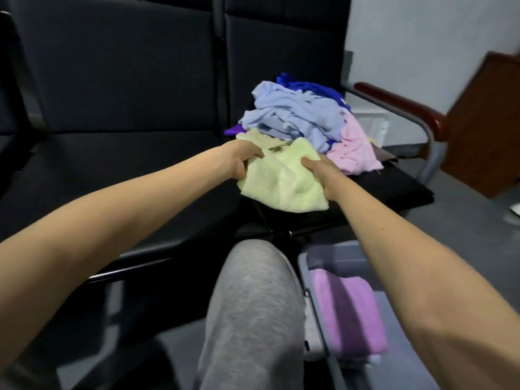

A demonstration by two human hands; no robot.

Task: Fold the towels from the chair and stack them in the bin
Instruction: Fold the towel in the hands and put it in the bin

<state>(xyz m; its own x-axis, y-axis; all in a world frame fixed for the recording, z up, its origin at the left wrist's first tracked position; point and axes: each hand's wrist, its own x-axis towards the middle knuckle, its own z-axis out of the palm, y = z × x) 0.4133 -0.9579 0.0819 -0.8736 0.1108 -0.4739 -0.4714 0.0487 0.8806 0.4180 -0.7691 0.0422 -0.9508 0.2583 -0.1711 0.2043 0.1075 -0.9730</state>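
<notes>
A pale yellow-green towel [281, 178] lies on the black chair seat [394, 190], at the front of a heap of towels. My left hand [243, 159] grips its left edge and my right hand [320, 173] grips its right edge. Behind it the heap holds a light blue towel [295, 114], a dark blue one [309, 87], a pink one [354, 150] and a bit of purple [233, 130]. Below right stands a grey bin [305, 266] with a folded lilac towel [349, 311] inside, partly hidden by my right forearm.
The seats form a black row; the left seat [98, 170] is bare. A metal armrest with a dark red pad [399, 105] bounds the right side. A brown wooden piece [484, 122] stands at the far right. My grey-trousered knee [253, 291] is in front of the chair.
</notes>
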